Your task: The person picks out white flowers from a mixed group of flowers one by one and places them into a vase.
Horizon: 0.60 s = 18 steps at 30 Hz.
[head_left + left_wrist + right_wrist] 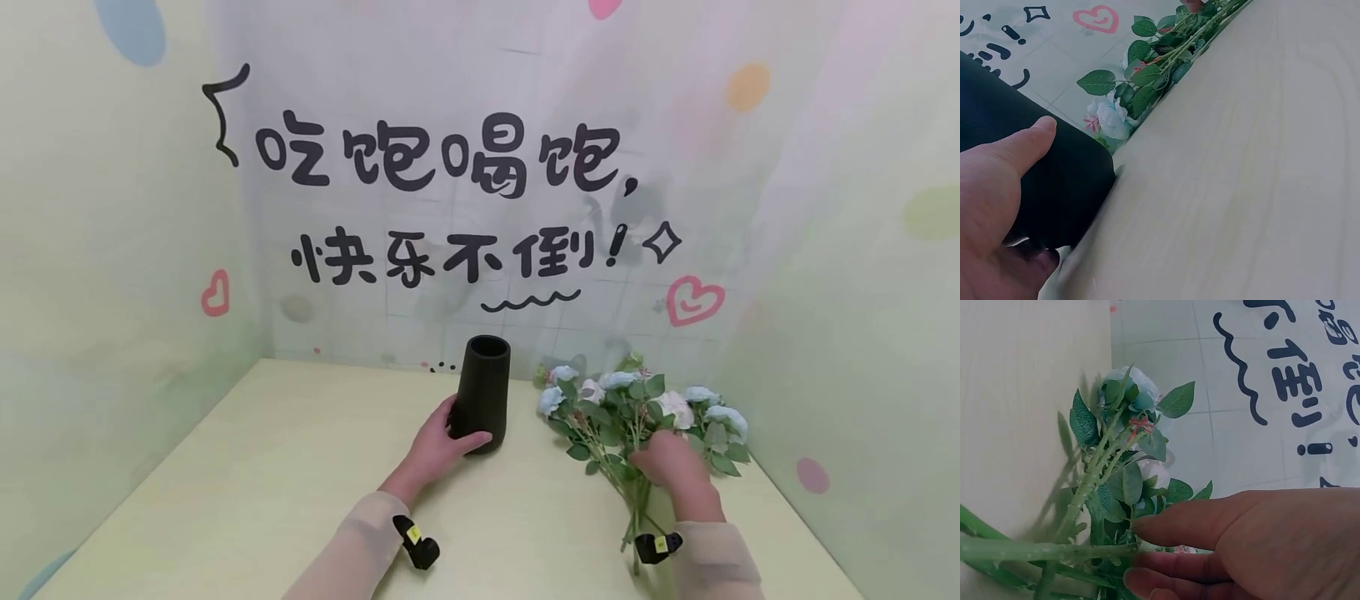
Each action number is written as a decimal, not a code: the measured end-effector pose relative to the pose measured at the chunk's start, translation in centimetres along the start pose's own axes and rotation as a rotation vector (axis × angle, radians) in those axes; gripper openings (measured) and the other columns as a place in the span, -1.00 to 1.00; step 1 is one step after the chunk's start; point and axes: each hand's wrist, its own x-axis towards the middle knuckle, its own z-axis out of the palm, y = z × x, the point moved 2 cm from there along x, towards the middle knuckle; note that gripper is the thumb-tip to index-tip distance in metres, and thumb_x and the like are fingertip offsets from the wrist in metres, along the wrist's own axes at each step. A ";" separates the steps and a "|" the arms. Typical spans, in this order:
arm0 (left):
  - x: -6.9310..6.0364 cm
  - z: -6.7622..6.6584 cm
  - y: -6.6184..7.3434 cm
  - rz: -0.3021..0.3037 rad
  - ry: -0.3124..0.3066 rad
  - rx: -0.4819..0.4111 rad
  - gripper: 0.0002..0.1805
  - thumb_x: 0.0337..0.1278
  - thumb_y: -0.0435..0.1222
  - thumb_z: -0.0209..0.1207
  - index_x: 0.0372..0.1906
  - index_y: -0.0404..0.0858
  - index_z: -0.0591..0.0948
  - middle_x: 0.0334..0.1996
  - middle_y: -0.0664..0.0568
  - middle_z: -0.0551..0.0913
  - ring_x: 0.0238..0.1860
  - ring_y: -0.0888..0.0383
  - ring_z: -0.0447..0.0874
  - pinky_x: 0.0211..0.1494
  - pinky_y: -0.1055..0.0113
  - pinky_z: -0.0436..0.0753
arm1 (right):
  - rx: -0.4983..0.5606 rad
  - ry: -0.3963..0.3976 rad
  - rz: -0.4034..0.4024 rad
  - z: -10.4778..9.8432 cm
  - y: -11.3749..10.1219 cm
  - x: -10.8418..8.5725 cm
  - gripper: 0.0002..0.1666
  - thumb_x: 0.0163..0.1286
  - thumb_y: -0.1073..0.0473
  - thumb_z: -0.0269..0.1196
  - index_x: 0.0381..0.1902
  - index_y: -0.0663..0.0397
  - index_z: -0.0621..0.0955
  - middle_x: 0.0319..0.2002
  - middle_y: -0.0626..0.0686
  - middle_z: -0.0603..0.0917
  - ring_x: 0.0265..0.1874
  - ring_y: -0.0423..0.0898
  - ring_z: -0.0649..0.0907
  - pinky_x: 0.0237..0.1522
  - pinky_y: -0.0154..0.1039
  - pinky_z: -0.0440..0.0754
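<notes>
A tall black vase (pixel 482 396) stands upright on the table, its round mouth facing up. My left hand (pixel 437 446) grips its lower part, the thumb across the near side. In the left wrist view the thumb lies on the vase's dark wall (pixel 1054 175), while the other fingers are mostly hidden behind it. To the right lies a bunch of blue and white flowers (pixel 618 382) with green leaves. My right hand (pixel 678 471) is over their stems (pixel 637 500). The right wrist view has one green stem (pixel 1079 551) running between the thumb and forefinger, which pinch it.
The pale wooden table (pixel 300 467) ends at a printed back wall (pixel 420 325) with dark lettering. Side walls (pixel 847 350) close in on both sides. Several flower heads and leaves lean near the back right corner. Both wrists carry small black cameras (pixel 416 542).
</notes>
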 end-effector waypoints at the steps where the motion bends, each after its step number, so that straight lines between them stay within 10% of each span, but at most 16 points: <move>1: 0.0 0.0 0.0 0.002 -0.001 0.004 0.01 0.22 -0.08 0.58 0.65 -0.30 0.35 0.52 -0.26 0.54 0.52 -0.25 0.54 0.59 -0.26 0.48 | 0.004 -0.007 0.003 0.0 0.0 0.0 -0.49 0.51 0.09 0.32 -0.65 -0.08 0.40 -0.64 -0.07 0.42 -0.60 -0.13 0.44 -0.47 -0.20 0.46; 18: 0.1 0.1 -0.4 -0.005 -0.014 0.040 0.00 0.27 -0.03 0.56 0.67 -0.26 0.34 0.53 -0.25 0.52 0.52 -0.24 0.54 0.58 -0.26 0.50 | 0.004 -0.025 -0.019 0.9 0.5 0.4 -0.42 0.56 0.12 0.28 -0.76 -0.03 0.51 -0.80 -0.10 0.42 -0.75 -0.18 0.40 -0.43 -0.20 0.49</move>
